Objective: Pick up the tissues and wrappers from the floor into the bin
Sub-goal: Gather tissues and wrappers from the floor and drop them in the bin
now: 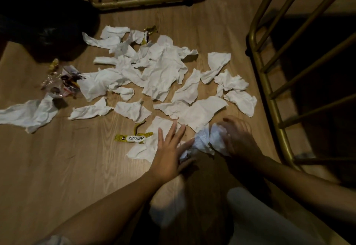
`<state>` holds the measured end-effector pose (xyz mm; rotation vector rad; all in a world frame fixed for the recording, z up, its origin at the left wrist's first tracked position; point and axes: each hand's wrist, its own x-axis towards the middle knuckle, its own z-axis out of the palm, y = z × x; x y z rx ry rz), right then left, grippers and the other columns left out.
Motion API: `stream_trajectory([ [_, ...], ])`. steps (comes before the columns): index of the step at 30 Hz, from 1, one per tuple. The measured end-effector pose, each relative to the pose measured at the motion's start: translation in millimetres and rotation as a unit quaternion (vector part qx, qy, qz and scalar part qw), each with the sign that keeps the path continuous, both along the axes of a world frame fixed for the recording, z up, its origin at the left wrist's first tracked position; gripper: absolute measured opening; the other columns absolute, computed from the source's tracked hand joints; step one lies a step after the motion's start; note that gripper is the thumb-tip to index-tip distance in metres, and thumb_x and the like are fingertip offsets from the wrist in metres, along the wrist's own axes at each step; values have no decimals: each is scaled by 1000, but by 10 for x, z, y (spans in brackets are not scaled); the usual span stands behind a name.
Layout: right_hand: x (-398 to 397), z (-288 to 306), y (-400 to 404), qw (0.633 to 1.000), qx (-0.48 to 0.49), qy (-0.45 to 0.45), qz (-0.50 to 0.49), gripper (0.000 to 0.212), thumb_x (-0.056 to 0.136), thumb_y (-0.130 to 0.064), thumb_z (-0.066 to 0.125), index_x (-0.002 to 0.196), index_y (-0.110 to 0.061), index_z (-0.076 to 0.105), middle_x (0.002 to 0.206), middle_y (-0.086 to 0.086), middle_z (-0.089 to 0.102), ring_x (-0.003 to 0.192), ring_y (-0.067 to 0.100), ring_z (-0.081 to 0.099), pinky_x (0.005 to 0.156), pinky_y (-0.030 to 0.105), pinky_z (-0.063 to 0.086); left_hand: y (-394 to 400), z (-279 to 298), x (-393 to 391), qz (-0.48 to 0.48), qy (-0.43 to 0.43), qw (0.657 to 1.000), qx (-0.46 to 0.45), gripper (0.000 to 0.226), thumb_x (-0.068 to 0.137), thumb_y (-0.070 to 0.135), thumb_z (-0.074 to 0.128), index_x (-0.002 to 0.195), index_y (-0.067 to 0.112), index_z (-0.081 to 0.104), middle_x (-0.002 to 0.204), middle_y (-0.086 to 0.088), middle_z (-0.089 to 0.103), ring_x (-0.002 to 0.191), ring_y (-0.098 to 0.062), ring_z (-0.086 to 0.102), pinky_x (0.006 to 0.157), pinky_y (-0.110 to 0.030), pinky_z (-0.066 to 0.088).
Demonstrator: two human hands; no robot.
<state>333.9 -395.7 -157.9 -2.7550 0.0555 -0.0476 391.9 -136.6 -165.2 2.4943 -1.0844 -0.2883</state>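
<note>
Several torn white tissues [161, 71] lie scattered across the wooden floor [57, 167]. A yellow wrapper [133, 139] lies flat near the front, another yellow wrapper [148, 34] at the back, and a heap of clear and dark wrappers [61, 80] at the left. My right hand [238, 140], blurred, is shut on a crumpled wad of tissue [209, 140]. My left hand [170, 152] has its fingers spread, resting on a flat tissue [146, 148] and touching the wad. A black bin or bag [44, 17] fills the upper left corner, its opening hard to make out.
Gold metal furniture frames stand at the back [146, 2] and along the right side [269, 98]. My pale trouser leg [256, 217] shows at the bottom. Bare floor lies at the lower left.
</note>
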Motion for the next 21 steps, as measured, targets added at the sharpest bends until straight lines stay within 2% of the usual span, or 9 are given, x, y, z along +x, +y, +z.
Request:
stream_trajectory([
  [3,-154,-154,-45,993,-81,82,36,74,86,-73,33,135,-19,48,151,14,36,138,36,34,110,61,21,35,-76,-163,-1,-26,999,30,59,90,72,39,143,46,38,163,-4,9,151,-29,-5,118,-55,-11],
  [5,-179,-190,-39,993,-54,71,71,72,88,-72,32,129,-17,51,150,13,38,138,32,36,111,56,25,75,-143,-219,-1,-5,1000,-10,51,92,62,47,139,42,45,161,-4,20,150,-26,7,121,-46,-2],
  [7,-187,-199,-40,990,-26,12,140,59,89,-57,45,128,-13,48,144,16,45,135,28,39,108,50,36,103,-175,-218,-28,51,995,-78,41,93,41,55,133,31,53,151,-5,40,144,-19,24,119,-41,22],
  [10,-150,-199,-59,975,43,-43,213,51,86,-37,55,126,-7,48,136,12,46,130,23,40,110,32,34,98,-138,-177,-45,119,983,-133,32,90,27,52,122,23,56,124,-5,55,120,-14,44,99,-31,41],
  [12,-91,-144,-42,974,113,-73,184,41,93,-35,53,122,-6,51,130,10,51,123,19,47,110,24,34,51,-96,-173,-5,156,976,-152,36,87,30,51,123,25,53,113,-5,57,106,-10,46,88,-26,42],
  [14,-8,18,2,972,171,-112,112,34,95,-33,52,117,-6,51,112,9,59,100,11,56,97,15,43,-41,-44,-170,22,179,967,-181,42,84,32,59,125,26,52,113,-4,59,104,-6,49,89,-24,45],
  [16,37,186,37,972,163,-162,43,40,85,-29,59,115,-5,49,101,16,64,90,14,55,88,16,45,-177,-30,-144,2,163,962,-219,40,83,33,69,120,22,58,109,-1,62,98,-6,55,86,-18,45],
  [18,33,310,14,973,145,-178,15,45,85,-34,59,120,-6,50,101,19,63,88,17,56,80,18,46,-367,61,-132,-17,123,965,-229,28,85,39,70,103,18,69,97,0,64,85,-4,54,75,-8,40],
  [21,-100,218,-181,985,105,-137,-15,36,91,-38,50,107,-9,64,96,12,64,89,29,61,79,45,49,-630,173,-164,-38,86,971,-218,33,87,44,60,100,16,71,109,-4,62,95,5,47,81,-3,40],
])
